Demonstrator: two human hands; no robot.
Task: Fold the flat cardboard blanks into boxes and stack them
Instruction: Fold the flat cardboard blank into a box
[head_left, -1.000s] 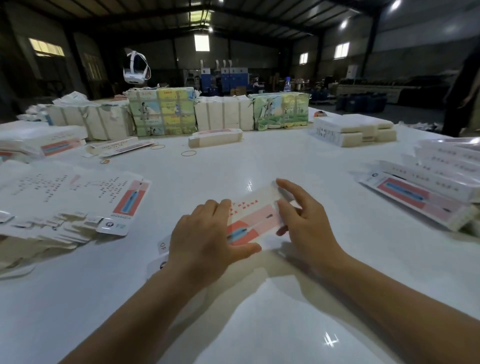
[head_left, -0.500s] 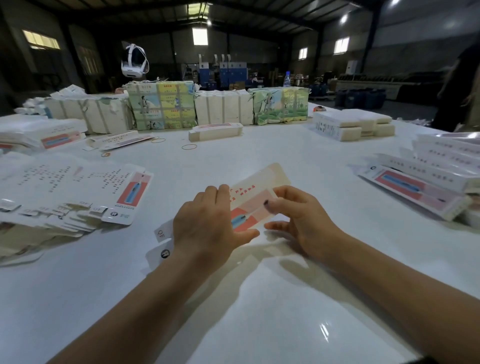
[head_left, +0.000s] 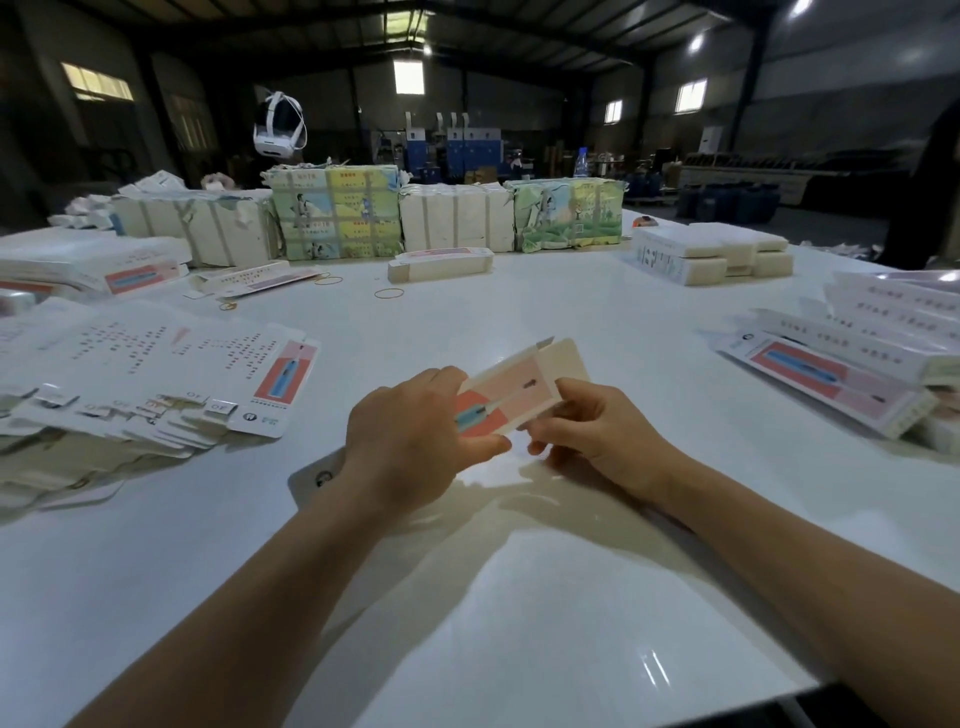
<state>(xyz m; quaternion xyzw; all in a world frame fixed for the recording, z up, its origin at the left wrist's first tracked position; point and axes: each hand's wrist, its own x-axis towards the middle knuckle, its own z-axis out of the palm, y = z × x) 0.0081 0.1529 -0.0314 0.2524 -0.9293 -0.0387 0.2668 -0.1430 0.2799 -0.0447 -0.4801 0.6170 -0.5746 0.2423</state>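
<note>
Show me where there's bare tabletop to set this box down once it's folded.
Bare patches: the table near the forearms, and the middle strip beyond the hands, up to the rubber band. Crowded: the flat blanks on the left, the folded boxes on the right, and the wrapped bundles along the far edge.

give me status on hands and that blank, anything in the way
Left hand and right hand both grip the blank, lifted off the table, partly folded. Nothing blocking.

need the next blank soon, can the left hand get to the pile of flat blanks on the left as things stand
Probably yes, but not at once: the left hand grips the box together with the right hand. The pile of flat blanks lies uncovered, with bare table between.
</note>
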